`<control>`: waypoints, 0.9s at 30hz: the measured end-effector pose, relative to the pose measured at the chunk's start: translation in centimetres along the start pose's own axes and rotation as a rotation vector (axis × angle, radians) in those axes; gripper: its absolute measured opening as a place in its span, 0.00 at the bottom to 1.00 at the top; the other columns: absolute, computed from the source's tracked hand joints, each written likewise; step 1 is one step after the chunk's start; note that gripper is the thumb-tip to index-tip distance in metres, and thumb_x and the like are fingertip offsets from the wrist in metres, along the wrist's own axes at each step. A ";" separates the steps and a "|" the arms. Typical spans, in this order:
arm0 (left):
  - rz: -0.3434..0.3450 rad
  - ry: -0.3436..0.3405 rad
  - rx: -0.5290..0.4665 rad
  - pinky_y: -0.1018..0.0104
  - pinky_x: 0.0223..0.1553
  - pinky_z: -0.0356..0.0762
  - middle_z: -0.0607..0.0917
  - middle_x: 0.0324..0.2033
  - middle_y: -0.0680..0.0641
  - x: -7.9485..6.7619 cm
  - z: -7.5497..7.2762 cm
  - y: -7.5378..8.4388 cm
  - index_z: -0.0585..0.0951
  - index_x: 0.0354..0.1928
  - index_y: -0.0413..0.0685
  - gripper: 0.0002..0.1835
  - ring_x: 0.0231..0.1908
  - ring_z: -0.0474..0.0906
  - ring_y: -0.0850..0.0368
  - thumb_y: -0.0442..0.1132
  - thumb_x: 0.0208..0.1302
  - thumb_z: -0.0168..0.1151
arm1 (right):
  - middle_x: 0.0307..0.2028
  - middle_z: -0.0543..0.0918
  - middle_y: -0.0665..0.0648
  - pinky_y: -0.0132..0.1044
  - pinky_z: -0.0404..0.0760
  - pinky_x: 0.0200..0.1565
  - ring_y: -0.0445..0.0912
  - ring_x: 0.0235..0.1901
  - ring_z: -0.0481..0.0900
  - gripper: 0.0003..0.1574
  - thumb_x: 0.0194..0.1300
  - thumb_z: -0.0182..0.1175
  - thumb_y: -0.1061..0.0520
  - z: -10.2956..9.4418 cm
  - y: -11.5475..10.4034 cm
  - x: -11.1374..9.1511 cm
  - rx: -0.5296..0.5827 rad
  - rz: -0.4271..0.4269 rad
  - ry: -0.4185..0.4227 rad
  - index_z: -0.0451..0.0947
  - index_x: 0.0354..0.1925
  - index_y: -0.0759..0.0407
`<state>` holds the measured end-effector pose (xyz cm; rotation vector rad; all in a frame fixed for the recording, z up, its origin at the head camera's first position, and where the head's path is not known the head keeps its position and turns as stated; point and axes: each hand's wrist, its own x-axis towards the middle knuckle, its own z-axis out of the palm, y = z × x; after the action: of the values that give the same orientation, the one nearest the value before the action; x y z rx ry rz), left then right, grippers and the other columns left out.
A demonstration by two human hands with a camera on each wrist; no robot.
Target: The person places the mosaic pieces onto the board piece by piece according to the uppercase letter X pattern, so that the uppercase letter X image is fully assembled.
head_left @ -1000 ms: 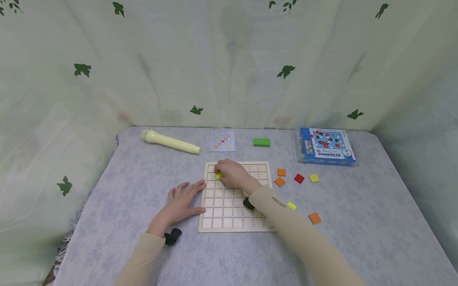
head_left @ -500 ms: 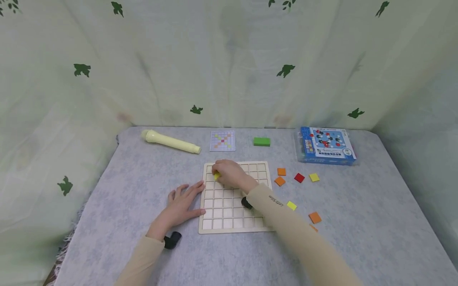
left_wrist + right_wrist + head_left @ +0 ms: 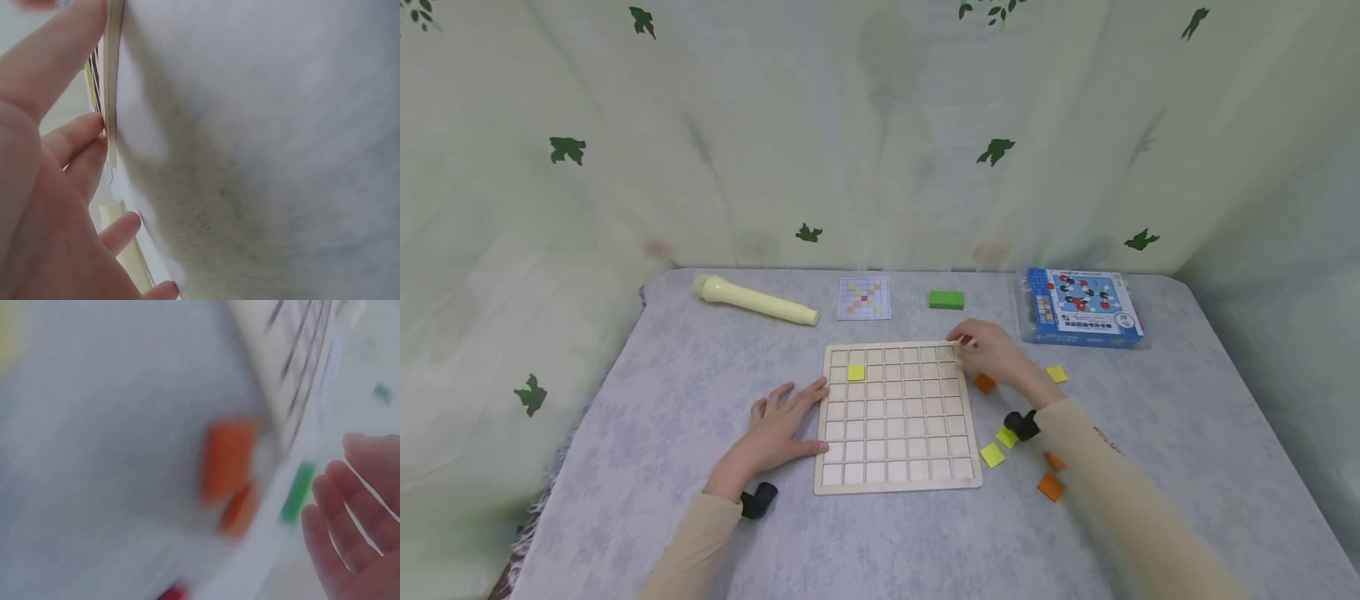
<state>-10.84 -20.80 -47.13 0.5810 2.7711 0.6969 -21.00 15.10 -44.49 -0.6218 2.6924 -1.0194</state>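
A pale wooden grid board [image 3: 897, 429] lies in the middle of the head view. One yellow square tile [image 3: 856, 372] sits in a cell near its upper left corner. My left hand [image 3: 778, 433] is spread at the board's left edge; in the left wrist view, fingertips [image 3: 94, 122] touch the rim. Over the board's upper right corner hovers my right hand [image 3: 992, 354], fingers loosely bent and holding nothing. Below it is an orange tile [image 3: 986, 383]; the right wrist view shows two orange tiles [image 3: 230, 459] and part of a red tile [image 3: 172, 592].
Right of the board lie loose yellow tiles [image 3: 992, 455] and orange tiles [image 3: 1051, 487]. Behind it are a pattern card [image 3: 864, 299], a green block [image 3: 947, 300], a cream microphone-shaped stick [image 3: 756, 300] and a blue box [image 3: 1082, 308]. A curtain [image 3: 880, 167] hangs behind the table.
My right hand has let go of the yellow tile, which now lies in a board cell, and has moved right to the board's upper right corner. My left hand stays at the left edge.
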 end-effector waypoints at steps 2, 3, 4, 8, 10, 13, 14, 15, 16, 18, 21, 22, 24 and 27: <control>0.000 -0.007 -0.011 0.30 0.57 0.37 0.53 0.73 0.49 0.0 -0.1 -0.1 0.59 0.73 0.49 0.46 0.69 0.40 0.34 0.53 0.56 0.69 | 0.47 0.79 0.61 0.49 0.75 0.48 0.54 0.47 0.75 0.16 0.63 0.58 0.67 -0.8 1.9 -1.2 -0.017 0.040 0.016 0.78 0.50 0.66; -0.002 -0.012 -0.016 0.30 0.57 0.36 0.53 0.73 0.49 0.0 -0.1 -0.1 0.59 0.73 0.49 0.46 0.69 0.40 0.34 0.54 0.56 0.69 | 0.46 0.79 0.61 0.50 0.75 0.48 0.55 0.47 0.75 0.16 0.62 0.58 0.67 -1.1 2.7 -1.7 -0.034 0.046 0.016 0.79 0.49 0.66; -0.005 -0.016 -0.019 0.30 0.57 0.36 0.53 0.73 0.49 0.0 -0.2 -0.1 0.59 0.73 0.49 0.46 0.69 0.39 0.34 0.54 0.56 0.69 | 0.45 0.80 0.61 0.50 0.75 0.49 0.55 0.46 0.75 0.16 0.61 0.59 0.68 -1.3 3.3 -2.1 -0.055 0.048 0.011 0.79 0.48 0.66; -0.020 -0.028 -0.028 0.30 0.58 0.34 0.53 0.73 0.50 0.1 -0.2 -0.1 0.59 0.73 0.49 0.47 0.69 0.39 0.35 0.55 0.56 0.69 | 0.42 0.80 0.59 0.50 0.74 0.50 0.54 0.44 0.76 0.14 0.59 0.61 0.69 -1.4 5.0 -2.9 -0.130 0.011 0.001 0.80 0.45 0.65; -0.027 -0.030 -0.030 0.30 0.58 0.34 0.53 0.73 0.50 0.1 -0.2 0.0 0.59 0.73 0.49 0.47 0.70 0.39 0.35 0.55 0.55 0.69 | 0.41 0.80 0.57 0.49 0.75 0.49 0.52 0.43 0.76 0.14 0.59 0.62 0.69 -1.3 5.1 -2.8 -0.144 0.001 0.003 0.80 0.45 0.64; -0.034 -0.033 -0.038 0.30 0.58 0.33 0.53 0.74 0.51 0.2 -0.2 0.0 0.59 0.73 0.49 0.47 0.70 0.39 0.35 0.55 0.55 0.69 | 0.42 0.80 0.57 0.48 0.75 0.49 0.52 0.43 0.75 0.14 0.59 0.61 0.68 -1.2 4.4 -2.5 -0.129 0.015 0.015 0.80 0.45 0.64; -0.036 -0.034 -0.042 0.29 0.58 0.33 0.53 0.74 0.51 0.2 -0.2 0.0 0.59 0.73 0.50 0.47 0.70 0.38 0.36 0.55 0.55 0.69 | 0.42 0.80 0.57 0.48 0.75 0.48 0.52 0.43 0.75 0.14 0.59 0.61 0.67 -1.2 4.0 -2.4 -0.117 0.022 0.018 0.80 0.45 0.64; -0.036 -0.034 -0.047 0.29 0.58 0.32 0.53 0.74 0.51 0.3 -0.2 0.1 0.59 0.73 0.50 0.47 0.70 0.38 0.36 0.55 0.55 0.69 | 0.42 0.80 0.57 0.48 0.75 0.48 0.52 0.43 0.75 0.14 0.59 0.60 0.67 -1.1 3.6 -2.2 -0.106 0.022 0.020 0.79 0.46 0.63; -0.036 -0.033 -0.051 0.30 0.58 0.32 0.53 0.74 0.51 0.3 -0.2 0.1 0.59 0.73 0.50 0.47 0.70 0.38 0.36 0.55 0.55 0.69 | 0.42 0.80 0.57 0.48 0.75 0.48 0.52 0.43 0.75 0.14 0.59 0.60 0.66 -1.0 3.1 -2.1 -0.093 0.017 0.019 0.79 0.46 0.63; -0.036 -0.032 -0.057 0.30 0.59 0.32 0.53 0.74 0.51 0.4 -0.2 0.1 0.59 0.73 0.50 0.47 0.70 0.38 0.36 0.55 0.55 0.69 | 0.42 0.80 0.57 0.48 0.75 0.47 0.52 0.44 0.75 0.14 0.59 0.61 0.66 -0.7 2.0 -1.7 -0.069 -0.007 0.005 0.80 0.46 0.62; -0.036 -0.030 -0.062 0.30 0.59 0.32 0.53 0.74 0.51 0.4 -0.1 0.0 0.60 0.73 0.50 0.46 0.70 0.38 0.37 0.55 0.55 0.69 | 0.41 0.80 0.56 0.47 0.76 0.46 0.51 0.42 0.75 0.14 0.59 0.62 0.66 0.2 0.4 -1.1 -0.060 -0.071 -0.032 0.80 0.45 0.62; -0.036 -0.030 -0.060 0.30 0.59 0.32 0.53 0.74 0.52 0.4 -0.1 0.0 0.60 0.73 0.51 0.47 0.70 0.38 0.37 0.55 0.55 0.69 | 0.40 0.80 0.55 0.45 0.76 0.46 0.50 0.42 0.75 0.13 0.59 0.61 0.67 0.5 0.0 -0.8 -0.062 -0.083 -0.046 0.80 0.44 0.62; -0.036 -0.029 -0.061 0.30 0.59 0.31 0.53 0.74 0.52 0.4 -0.1 -0.1 0.60 0.73 0.51 0.47 0.70 0.38 0.37 0.56 0.54 0.69 | 0.39 0.79 0.53 0.44 0.76 0.46 0.49 0.41 0.75 0.13 0.59 0.60 0.68 1.3 -0.7 -0.3 -0.085 -0.098 -0.070 0.81 0.44 0.61; -0.036 -0.030 -0.064 0.30 0.59 0.31 0.52 0.74 0.52 0.5 -0.1 -0.2 0.60 0.73 0.51 0.47 0.70 0.38 0.37 0.56 0.54 0.69 | 0.38 0.79 0.52 0.41 0.76 0.46 0.47 0.39 0.75 0.13 0.58 0.57 0.69 2.4 -1.2 0.5 -0.137 -0.098 -0.079 0.81 0.42 0.60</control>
<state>-11.34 -20.82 -47.21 0.5230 2.7130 0.7599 -20.30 12.65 -45.43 -0.8095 2.7018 -0.8184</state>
